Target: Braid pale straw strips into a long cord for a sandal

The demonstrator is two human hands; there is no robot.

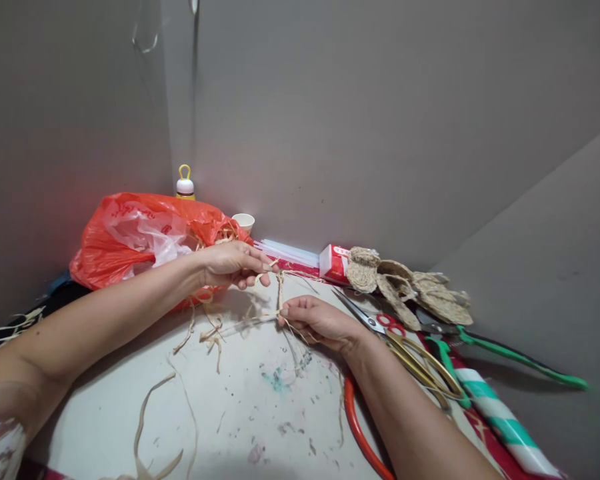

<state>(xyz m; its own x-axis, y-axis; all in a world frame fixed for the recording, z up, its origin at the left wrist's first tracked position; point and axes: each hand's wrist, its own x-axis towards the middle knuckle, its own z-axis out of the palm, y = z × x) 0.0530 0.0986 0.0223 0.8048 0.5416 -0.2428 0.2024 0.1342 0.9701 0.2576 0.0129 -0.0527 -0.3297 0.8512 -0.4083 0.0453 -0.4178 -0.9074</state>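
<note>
My left hand (233,264) pinches the upper end of a thin braided straw cord (280,291) above a stained white table (240,413). My right hand (317,322) is closed on the cord's lower end, where loose raffia strands (215,333) trail off to the left and under the palm. The cord runs nearly upright between the two hands. More loose strands (145,427) curl on the table near my left forearm.
An orange plastic bag (130,237) sits at back left, with a yellow-capped bottle (185,183) and paper cup (243,221) behind. Woven straw pieces (405,287), a red-white box (334,262), scissors (405,347), green-handled pliers (505,353) and a striped roll (505,427) lie at right.
</note>
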